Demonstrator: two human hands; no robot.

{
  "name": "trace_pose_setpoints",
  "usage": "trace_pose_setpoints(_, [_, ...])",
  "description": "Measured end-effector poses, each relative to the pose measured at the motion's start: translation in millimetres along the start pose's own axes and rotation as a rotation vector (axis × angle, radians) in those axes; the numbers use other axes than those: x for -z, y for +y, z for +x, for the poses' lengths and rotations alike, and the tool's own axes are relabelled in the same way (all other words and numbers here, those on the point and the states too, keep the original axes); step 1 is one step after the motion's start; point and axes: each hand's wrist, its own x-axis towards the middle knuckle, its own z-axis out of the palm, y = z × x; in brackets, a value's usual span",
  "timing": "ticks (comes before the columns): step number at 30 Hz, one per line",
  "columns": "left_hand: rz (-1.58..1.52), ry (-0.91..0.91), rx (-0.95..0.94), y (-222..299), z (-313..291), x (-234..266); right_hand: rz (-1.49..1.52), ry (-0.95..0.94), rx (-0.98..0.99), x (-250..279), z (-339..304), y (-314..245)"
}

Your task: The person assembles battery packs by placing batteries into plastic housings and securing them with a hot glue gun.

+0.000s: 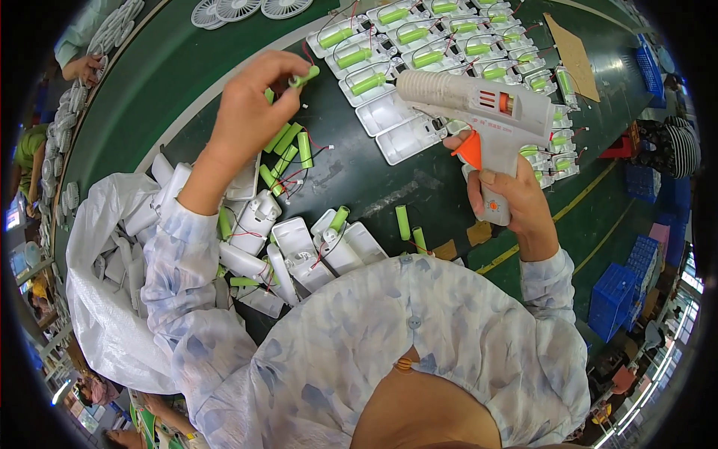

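Observation:
My left hand (250, 105) pinches a green cylindrical battery cell (304, 76) between thumb and fingers, above the dark green table. Wrapped round the grip of a white hot glue gun (516, 112) with an orange trigger is my right hand (516, 194). The gun's ribbed front points left, over rows of white plastic housings. Most of these housings (351, 56) hold a green cell with thin wires. Below the gun, one housing (410, 140) shows no cell. Loose wired green cells (288, 150) lie in a pile beneath my left hand.
A white plastic bag (105, 299) of white housings stands at my left. More housings (299, 254) and cells lie close to my body. A cardboard sheet (572, 60) lies far right; blue crates (613, 299) stand beyond the table. White fan grilles (239, 7) lie at the far side.

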Motion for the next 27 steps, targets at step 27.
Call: trace_pose_setpoints(27, [0.586, -0.321, 0.112, -6.6, 14.7, -14.1, -0.062, -0.060, -0.135, 14.7, -23.3, 10.4])
